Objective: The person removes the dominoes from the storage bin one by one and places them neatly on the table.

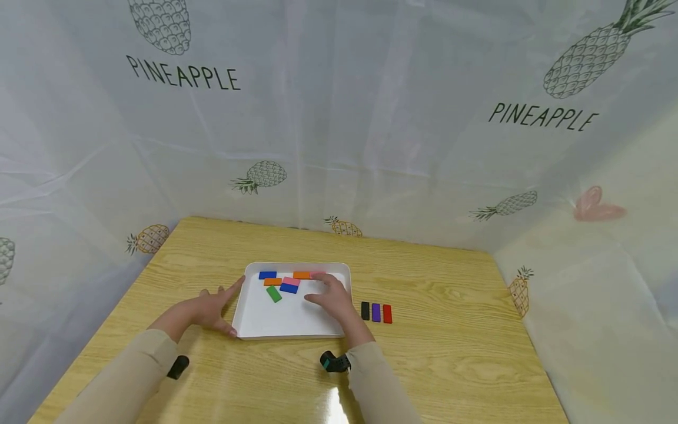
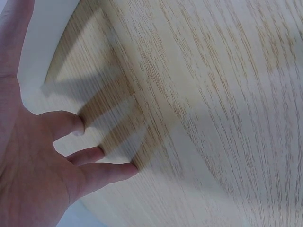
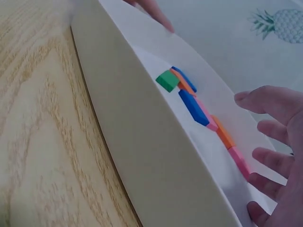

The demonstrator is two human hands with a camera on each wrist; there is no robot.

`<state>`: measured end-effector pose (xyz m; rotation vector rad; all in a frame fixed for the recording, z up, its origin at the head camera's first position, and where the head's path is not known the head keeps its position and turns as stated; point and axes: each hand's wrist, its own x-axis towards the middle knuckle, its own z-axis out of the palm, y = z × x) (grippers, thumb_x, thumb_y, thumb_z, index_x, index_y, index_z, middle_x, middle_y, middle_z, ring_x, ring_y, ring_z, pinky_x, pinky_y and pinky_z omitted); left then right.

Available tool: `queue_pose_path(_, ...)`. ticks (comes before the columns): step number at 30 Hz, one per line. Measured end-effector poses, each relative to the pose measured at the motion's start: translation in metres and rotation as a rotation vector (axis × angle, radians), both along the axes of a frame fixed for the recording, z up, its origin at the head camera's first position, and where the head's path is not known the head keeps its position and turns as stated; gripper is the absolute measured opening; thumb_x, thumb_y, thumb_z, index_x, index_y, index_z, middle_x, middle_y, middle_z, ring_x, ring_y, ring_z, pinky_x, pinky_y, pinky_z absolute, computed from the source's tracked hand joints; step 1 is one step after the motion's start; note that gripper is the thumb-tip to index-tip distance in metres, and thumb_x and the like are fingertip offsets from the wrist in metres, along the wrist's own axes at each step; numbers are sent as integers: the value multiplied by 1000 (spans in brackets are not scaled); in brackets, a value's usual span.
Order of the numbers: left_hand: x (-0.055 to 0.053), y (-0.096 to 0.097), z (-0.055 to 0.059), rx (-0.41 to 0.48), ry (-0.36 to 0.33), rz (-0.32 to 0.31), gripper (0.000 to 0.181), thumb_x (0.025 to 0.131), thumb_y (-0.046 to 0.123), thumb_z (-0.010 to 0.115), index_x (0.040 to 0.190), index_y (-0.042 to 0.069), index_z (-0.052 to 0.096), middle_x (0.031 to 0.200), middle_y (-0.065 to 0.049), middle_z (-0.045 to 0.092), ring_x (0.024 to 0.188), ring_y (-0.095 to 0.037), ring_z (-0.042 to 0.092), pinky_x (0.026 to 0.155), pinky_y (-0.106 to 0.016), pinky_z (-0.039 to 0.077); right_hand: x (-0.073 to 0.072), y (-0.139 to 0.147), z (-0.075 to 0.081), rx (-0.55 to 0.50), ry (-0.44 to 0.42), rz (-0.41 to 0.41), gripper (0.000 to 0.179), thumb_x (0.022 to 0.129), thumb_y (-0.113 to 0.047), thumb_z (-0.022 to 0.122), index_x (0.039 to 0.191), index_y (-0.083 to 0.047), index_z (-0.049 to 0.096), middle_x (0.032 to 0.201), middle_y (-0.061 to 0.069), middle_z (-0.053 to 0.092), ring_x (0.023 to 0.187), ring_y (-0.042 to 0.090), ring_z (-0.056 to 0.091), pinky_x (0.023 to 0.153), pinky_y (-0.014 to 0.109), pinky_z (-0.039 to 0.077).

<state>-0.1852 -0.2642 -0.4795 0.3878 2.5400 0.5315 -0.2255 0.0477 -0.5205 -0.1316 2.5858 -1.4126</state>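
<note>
A curtained-off tabletop space: a wood-grain table (image 1: 450, 353) is enclosed at the back, left and right by pale, creased sheeting (image 1: 360, 123) printed with pineapples (image 1: 266, 174). Whether this stands in a home or workplace cannot be told.

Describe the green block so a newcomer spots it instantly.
On the wood-grain table, find the shallow white rectangular tray. Inside, left of centre, a small green rectangular block lies closer to the near edge than the other coloured blocks there. It is the only green one, set at a clear diagonal.
</note>
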Motion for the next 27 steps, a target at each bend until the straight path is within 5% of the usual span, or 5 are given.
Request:
queue_pose_path(12, -2, 2, 1, -10, 1, -1, 131, 67, 50, 86, 155, 8, -1, 139, -51, 20, 119, -75, 18, 93, -79, 21, -13, 3, -5, 4, -56, 91, 64, 78, -22, 83, 135, -12, 58, 155, 5, 35, 131, 31, 44, 106, 46, 37)
queue_pose_path(27, -2, 1, -3, -7, -10, 0, 131, 68, 50, 85, 155, 8, -3, 140, -52, 17, 119, -78, 12, 94, -80, 18, -18, 12, -13, 72, -15, 115, 59, 72, -9, 87, 127, -12, 64, 140, 7, 48, 104, 22, 54, 89, 33, 50)
